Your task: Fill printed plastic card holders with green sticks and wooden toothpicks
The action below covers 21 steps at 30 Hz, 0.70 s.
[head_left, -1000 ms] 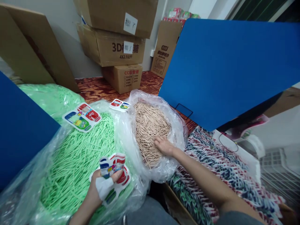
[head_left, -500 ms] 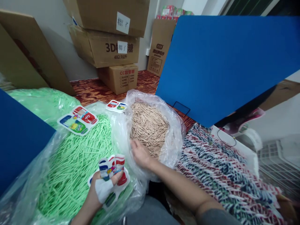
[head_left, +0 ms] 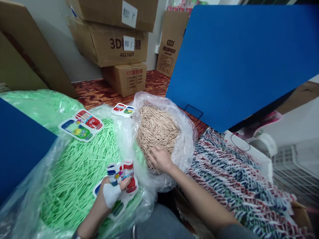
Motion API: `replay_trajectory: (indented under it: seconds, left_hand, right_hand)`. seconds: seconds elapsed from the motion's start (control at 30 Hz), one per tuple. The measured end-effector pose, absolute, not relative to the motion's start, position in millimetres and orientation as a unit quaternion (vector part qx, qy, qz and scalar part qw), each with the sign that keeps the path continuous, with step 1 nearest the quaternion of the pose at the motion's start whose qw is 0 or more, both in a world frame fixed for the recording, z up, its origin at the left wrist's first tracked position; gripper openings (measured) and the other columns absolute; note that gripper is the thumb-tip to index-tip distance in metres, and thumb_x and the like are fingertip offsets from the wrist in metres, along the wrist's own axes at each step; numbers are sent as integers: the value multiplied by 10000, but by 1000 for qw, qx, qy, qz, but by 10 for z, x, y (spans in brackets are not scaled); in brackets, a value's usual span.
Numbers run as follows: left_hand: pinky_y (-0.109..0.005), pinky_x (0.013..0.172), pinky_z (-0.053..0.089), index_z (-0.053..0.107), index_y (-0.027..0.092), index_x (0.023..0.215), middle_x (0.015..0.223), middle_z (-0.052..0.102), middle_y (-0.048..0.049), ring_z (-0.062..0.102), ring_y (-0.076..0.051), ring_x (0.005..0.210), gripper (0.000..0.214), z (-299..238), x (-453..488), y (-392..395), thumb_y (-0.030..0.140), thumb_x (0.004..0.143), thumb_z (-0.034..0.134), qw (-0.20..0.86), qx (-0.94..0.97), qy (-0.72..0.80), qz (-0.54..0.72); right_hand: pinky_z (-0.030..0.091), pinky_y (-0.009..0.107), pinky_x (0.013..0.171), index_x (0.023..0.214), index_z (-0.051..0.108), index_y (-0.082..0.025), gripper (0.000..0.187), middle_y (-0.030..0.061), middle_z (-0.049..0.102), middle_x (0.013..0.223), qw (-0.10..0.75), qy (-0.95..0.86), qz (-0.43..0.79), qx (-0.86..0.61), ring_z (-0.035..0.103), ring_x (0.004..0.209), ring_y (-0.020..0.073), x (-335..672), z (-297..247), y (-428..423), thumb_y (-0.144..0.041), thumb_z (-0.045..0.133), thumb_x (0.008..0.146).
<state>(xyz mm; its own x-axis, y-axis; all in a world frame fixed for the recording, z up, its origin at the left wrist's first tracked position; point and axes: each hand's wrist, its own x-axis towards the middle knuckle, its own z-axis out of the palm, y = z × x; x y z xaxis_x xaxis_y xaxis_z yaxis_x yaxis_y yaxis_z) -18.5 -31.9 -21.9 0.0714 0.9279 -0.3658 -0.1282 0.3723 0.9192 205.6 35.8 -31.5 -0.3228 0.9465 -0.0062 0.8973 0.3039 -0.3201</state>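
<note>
My left hand, a white bandage on its thumb, is closed on a bent colourful printed card above a clear bag of green sticks. My right hand rests in a clear plastic bag of tan wooden sticks, fingers curled down among the sticks at the near edge of the pile. What they pinch, if anything, is hidden. Two more printed cards lie on the green bag, one large and one small.
A big blue board leans at the right and another blue panel stands at the left. Stacked cardboard boxes sit at the back on a red patterned floor. A heap of striped wrappers lies at the right.
My right hand pulled back from the middle of the tan sticks toward the bag's near left rim, then moved slightly right into the pile again. My left hand kept hold of the card.
</note>
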Motion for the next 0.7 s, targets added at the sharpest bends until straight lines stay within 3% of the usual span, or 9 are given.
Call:
replay_trajectory:
  seconds: [0.1, 0.17, 0.43, 0.7]
  left_hand:
    - [-270, 576, 491, 693, 122, 695, 601, 691, -31, 610, -184, 567, 247, -199, -170, -339, 279, 547, 812, 625, 363, 543, 426]
    - [-266, 561, 484, 692, 118, 693, 600, 689, -36, 604, -183, 561, 256, -185, -146, -352, 297, 551, 807, 617, 362, 545, 438]
    - [-281, 561, 482, 682, 112, 682, 608, 670, -48, 590, -190, 569, 316, -176, -183, -391, 377, 551, 796, 600, 361, 555, 449]
    - [-274, 579, 475, 672, 98, 683, 640, 668, -62, 584, -181, 590, 281, -222, -184, -396, 353, 611, 768, 605, 388, 537, 441]
  right_hand:
    - [439, 377, 807, 1012, 579, -164, 347, 138, 547, 1041, -24, -777, 97, -621, 500, 992, 268, 2138, -407, 338, -453, 519, 829]
    - [442, 387, 790, 1016, 573, -155, 399, 151, 537, 1066, -55, -775, 79, -624, 485, 1020, 288, 2076, -469, 325, -489, 541, 801]
    - [421, 416, 809, 1000, 587, -117, 281, 182, 551, 1071, -88, -774, 58, -625, 493, 1012, 296, 1924, -548, 383, -285, 566, 775]
    - [387, 441, 827, 1014, 580, -117, 262, 200, 574, 1051, -94, -771, 36, -629, 506, 1008, 298, 1908, -681, 401, -96, 364, 868]
